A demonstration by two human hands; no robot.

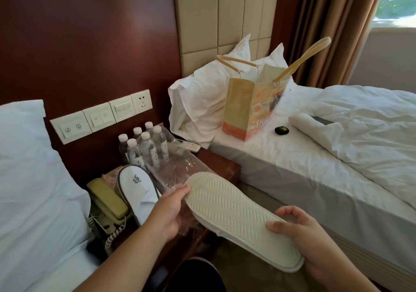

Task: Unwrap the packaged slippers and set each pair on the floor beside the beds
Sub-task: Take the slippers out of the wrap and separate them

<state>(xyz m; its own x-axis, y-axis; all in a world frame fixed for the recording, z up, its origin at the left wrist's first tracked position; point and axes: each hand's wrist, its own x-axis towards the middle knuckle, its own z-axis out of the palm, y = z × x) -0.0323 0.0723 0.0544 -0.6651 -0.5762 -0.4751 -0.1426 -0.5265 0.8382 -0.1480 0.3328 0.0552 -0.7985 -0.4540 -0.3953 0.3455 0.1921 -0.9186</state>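
The right hand [310, 242] pinches the heel end of a flat cream slipper with a ribbed sole [238, 215], held sole-up. The left hand [171, 210] grips the toe end together with a crumpled clear plastic wrapper [177, 174] that billows away beyond its fingers. The likeliest trouble is the film. It seems to cling under the toe, so a sharp pull could tear it and leave scraps, or jerk the slipper out of the light pinch at the heel. Just beyond the left hand, a white slipper with dark trim and a grey logo [137, 188] lies on a beige corded telephone [108, 201]. Further off stands a cluster of small clear water bottles with white caps [146, 147]. The loose wrapper, if swept that way, could knock that slipper off or topple a bottle. Neither slipper is on the floor yet, and a dropped one might land sole-up or slide under the white-sheeted bed [292, 179] beyond the right hand.
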